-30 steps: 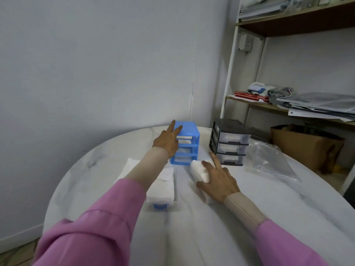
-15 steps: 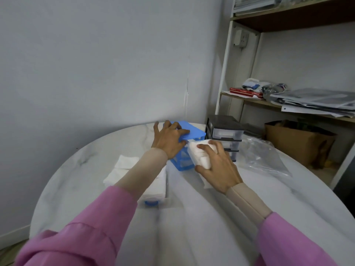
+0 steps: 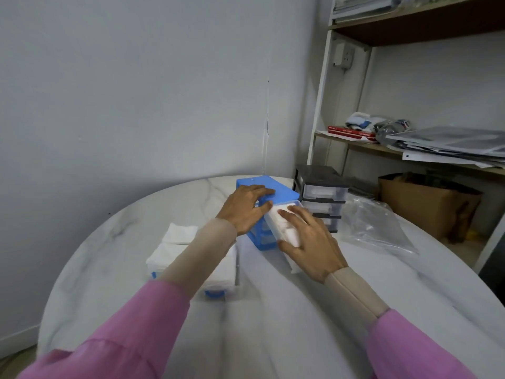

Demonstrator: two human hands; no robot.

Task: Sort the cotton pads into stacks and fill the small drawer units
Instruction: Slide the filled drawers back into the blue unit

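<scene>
A blue drawer unit (image 3: 281, 191) stands on the far side of the round white table (image 3: 273, 310). My left hand (image 3: 243, 212) grips its top, fingers over the lid and thumb at the front edge. My right hand (image 3: 311, 242) holds a stack of white cotton pads (image 3: 276, 218) at the unit's top drawer, fingers spread over the stack and thumb under its near end. A black drawer unit (image 3: 322, 192) with clear drawers stands just right of the blue one. More white cotton pads (image 3: 175, 247) lie heaped under my left forearm.
A crumpled clear plastic bag (image 3: 374, 228) lies right of the black unit. A small blue piece (image 3: 216, 293) shows under the near edge of the pad heap. Beyond the table stand a white shelf (image 3: 355, 143) with papers and a cardboard box (image 3: 426, 203).
My right hand lifted the stack of pads off the table and brought it to the blue unit's top drawer. My left hand went from touching the unit to gripping its top.
</scene>
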